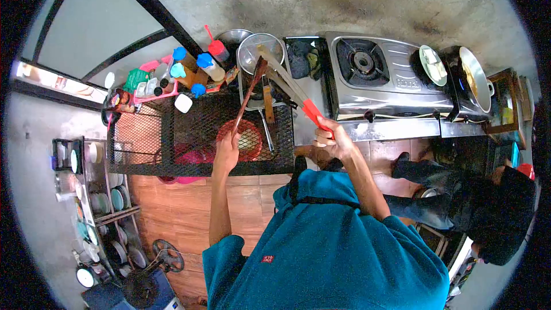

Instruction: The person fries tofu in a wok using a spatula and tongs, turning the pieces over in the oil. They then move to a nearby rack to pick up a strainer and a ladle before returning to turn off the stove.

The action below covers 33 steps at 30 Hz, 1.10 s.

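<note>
My left hand is closed around the lower end of a long brown wooden spatula, its broader end pointing up and away. In my right hand is a pair of metal tongs with red grips, the fingers wrapped round the red part. The tips of both tools come together over a round metal strainer at the back of the black mesh table. A utensil with a wooden handle and a metal handle lie beneath the tools.
A steel gas stove stands at the right, bearing a plate and a large pan. Sauce bottles crowd the back left. A red basket shows through the mesh. Another person is close on my right.
</note>
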Tool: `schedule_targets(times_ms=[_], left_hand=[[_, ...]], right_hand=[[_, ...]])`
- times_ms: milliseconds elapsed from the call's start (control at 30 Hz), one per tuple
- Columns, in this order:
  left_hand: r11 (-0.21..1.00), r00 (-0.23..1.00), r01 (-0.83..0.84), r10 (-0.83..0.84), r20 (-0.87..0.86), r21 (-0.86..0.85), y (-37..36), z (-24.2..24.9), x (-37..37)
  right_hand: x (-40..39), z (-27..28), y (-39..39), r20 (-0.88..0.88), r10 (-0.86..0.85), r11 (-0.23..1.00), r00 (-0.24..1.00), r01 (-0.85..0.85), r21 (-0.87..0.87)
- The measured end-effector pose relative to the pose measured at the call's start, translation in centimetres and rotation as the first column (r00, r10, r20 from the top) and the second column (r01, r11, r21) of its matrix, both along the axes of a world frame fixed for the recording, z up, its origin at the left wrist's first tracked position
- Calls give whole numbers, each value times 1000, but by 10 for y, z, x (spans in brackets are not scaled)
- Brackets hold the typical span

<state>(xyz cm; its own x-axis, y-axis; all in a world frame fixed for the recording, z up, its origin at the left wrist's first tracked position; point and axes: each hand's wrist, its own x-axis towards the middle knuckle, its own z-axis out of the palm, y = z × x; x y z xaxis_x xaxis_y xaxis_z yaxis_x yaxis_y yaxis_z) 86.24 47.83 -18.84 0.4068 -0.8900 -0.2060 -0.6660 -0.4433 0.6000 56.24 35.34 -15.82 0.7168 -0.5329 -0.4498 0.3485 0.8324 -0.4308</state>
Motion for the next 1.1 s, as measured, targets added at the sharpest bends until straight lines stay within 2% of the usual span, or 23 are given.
schedule_targets(times_ms=[100,200,267,300,333,400,433,567,667,733,800,833,867,900,933,1033,1100], left_hand=[[995,997,44,-37,75,-91,-5,-12,0],[999,997,40,-40,69,-8,-14,-4,-1],[997,994,-36,29,105,67,-17,-1,6],[999,984,-37,41,174,-24,-13,6,6],[999,983,-25,31,179,-34,-18,12,7],[996,998,-45,49,50,-73,-8,22,4],[999,998,-53,53,30,7,-9,31,2],[1000,999,-11,12,48,-20,-11,44,-8],[998,999,-22,20,-41,-54,-3,47,-11],[990,998,11,-18,-53,-138,-1,44,-11],[993,985,-65,48,-165,-99,3,22,-6],[983,907,-160,112,-407,-87,2,27,-15],[971,768,-240,173,-617,-25,2,34,-23],[949,677,-305,156,-719,-81,-1,32,-33],[915,571,-388,143,-809,-113,0,29,-46],[838,375,-528,83,-923,-139,-10,12,-80],[811,286,-568,30,-958,-144,-20,7,-105]], right_hand=[[-2,1,1,31,-24,999,999,23,30],[-1,1,1,18,-37,998,999,36,49],[-2,10,6,46,-41,998,998,39,43],[-3,16,6,77,-46,999,996,44,29],[-3,19,-1,82,-57,998,995,56,20],[-7,18,1,56,-44,999,997,43,18],[-7,18,-2,65,-24,1000,998,24,-3],[0,15,-6,57,-51,998,997,49,27],[-4,17,-7,92,-32,999,995,32,0],[-6,3,-5,36,-76,997,996,76,-4],[-11,6,-4,-69,-85,996,994,82,-46],[-10,-5,-4,-148,-154,982,977,135,-133],[-17,20,-2,-315,-145,971,938,73,-229],[-16,-1,-2,-398,-246,917,884,80,-390],[-24,1,-2,-335,-224,883,915,45,-467],[-48,14,0,-314,-269,871,910,91,-482],[-67,14,1,-342,-315,819,885,71,-570]])
